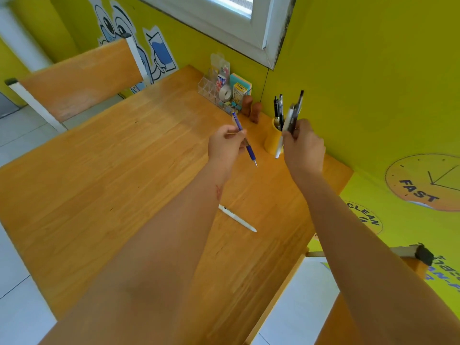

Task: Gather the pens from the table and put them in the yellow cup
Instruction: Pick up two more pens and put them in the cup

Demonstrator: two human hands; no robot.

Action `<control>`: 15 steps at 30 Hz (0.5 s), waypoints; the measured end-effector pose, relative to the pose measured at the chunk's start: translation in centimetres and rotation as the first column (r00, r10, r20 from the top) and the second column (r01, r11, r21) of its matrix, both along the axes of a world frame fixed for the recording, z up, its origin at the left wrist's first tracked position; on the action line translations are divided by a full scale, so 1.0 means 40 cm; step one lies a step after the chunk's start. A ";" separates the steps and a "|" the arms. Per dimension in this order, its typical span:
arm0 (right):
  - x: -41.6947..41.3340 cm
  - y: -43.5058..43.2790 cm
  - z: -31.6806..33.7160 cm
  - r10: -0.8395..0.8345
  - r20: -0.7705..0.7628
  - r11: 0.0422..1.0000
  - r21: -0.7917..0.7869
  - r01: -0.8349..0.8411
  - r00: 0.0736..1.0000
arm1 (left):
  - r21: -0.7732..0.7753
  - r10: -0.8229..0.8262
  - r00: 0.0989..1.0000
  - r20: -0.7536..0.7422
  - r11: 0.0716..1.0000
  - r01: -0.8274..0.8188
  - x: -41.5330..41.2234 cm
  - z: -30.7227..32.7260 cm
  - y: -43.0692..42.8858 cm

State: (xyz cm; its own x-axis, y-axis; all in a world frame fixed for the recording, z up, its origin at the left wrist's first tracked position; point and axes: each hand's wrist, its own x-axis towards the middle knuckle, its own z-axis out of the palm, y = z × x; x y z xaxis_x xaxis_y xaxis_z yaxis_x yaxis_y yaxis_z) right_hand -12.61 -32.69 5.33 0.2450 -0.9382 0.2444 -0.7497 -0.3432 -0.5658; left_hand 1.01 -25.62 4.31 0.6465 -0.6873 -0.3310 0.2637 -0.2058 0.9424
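Pinching a blue pen [245, 140], left fingers [240, 135] near yellow cup [272, 141]; right fingers [296, 131] clasp pens [291, 120].

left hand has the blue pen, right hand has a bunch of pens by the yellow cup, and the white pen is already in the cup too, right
Not quite. The head view shows the white pen lying on the table, not in the yellow cup. The left hand does hold the blue pen, and the right hand a bunch.

We find the cup [272, 140] right of centre on the surface [99, 170], the organizer [219, 92] above-left of it, one pen [237, 218] lying below centre.
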 end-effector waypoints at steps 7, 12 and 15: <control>-0.001 -0.090 0.054 -0.062 0.279 0.983 -0.148 0.107 0.958 | -0.154 0.039 0.954 0.298 0.988 0.008 -0.024 0.055 -0.139; 0.010 -0.133 0.023 -0.015 0.253 0.985 -0.163 0.058 0.967 | -0.131 0.043 0.884 0.466 0.991 0.021 -0.035 0.036 -0.196; 0.020 -0.153 -0.010 0.018 0.181 0.991 -0.135 0.006 0.983 | -0.082 0.001 0.828 0.560 0.995 0.054 -0.032 0.019 -0.207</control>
